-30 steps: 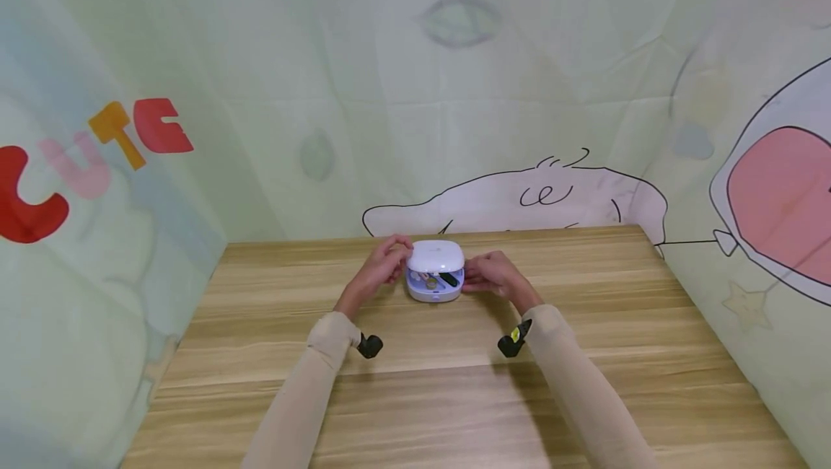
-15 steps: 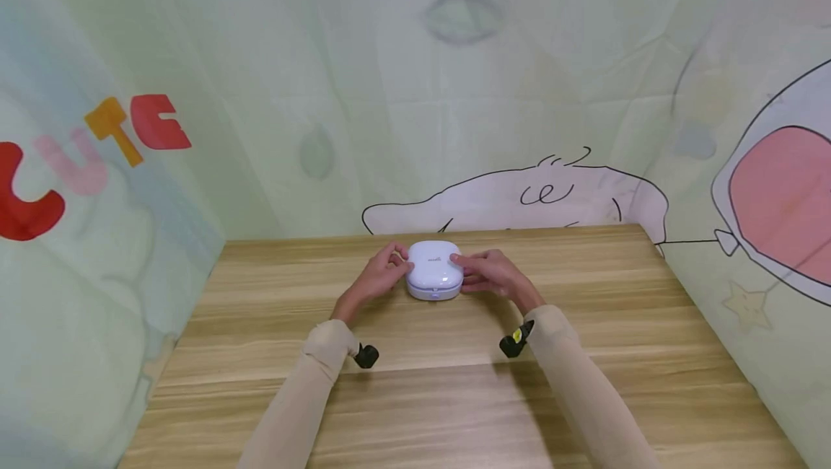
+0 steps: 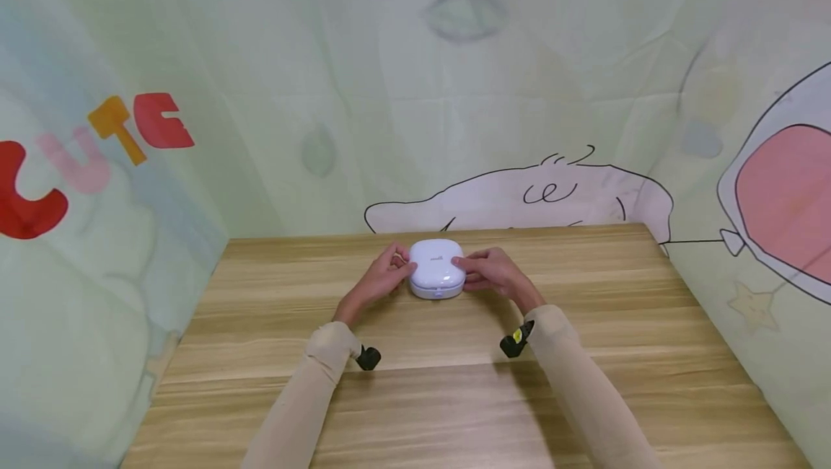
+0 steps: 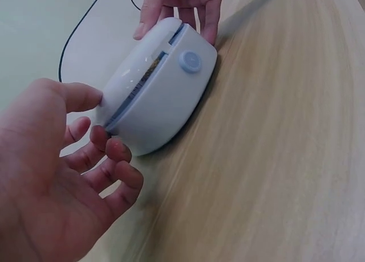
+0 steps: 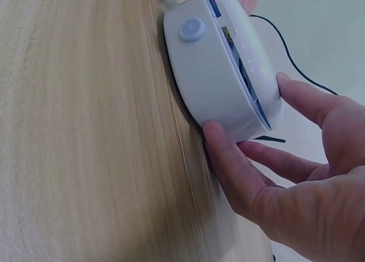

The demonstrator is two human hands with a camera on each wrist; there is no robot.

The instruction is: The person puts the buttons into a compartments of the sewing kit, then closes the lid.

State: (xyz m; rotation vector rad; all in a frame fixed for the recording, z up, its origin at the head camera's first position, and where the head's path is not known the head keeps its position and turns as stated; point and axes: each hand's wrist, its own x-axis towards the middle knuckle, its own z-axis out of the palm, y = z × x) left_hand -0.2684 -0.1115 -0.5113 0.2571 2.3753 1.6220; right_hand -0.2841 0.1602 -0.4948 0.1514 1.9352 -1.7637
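Note:
A white rounded storage box [image 3: 438, 267] stands on the wooden table, its glossy lid lowered almost fully onto the base. A narrow slit along the front, with a dark and brownish bit inside, shows between lid and base in both wrist views. A round pale-blue button [image 4: 190, 61] sits on the front wall. My left hand [image 3: 384, 274] has its thumb on the lid's left edge and its fingers curled at the side. With the thumb on the lid and fingers against the base, my right hand [image 5: 308, 154] grips the other end. The box's contents are mostly hidden.
The wooden table [image 3: 448, 397] extends toward me and to both sides of the box. Right behind its far edge hangs a printed cloth backdrop [image 3: 389, 115]. Black wrist cameras [image 3: 368, 358] hang under both beige sleeves.
The box lid has come down from half raised, covering the small items inside. My thumbs have moved onto the lid's top edges. Over the last half second the hands have barely moved.

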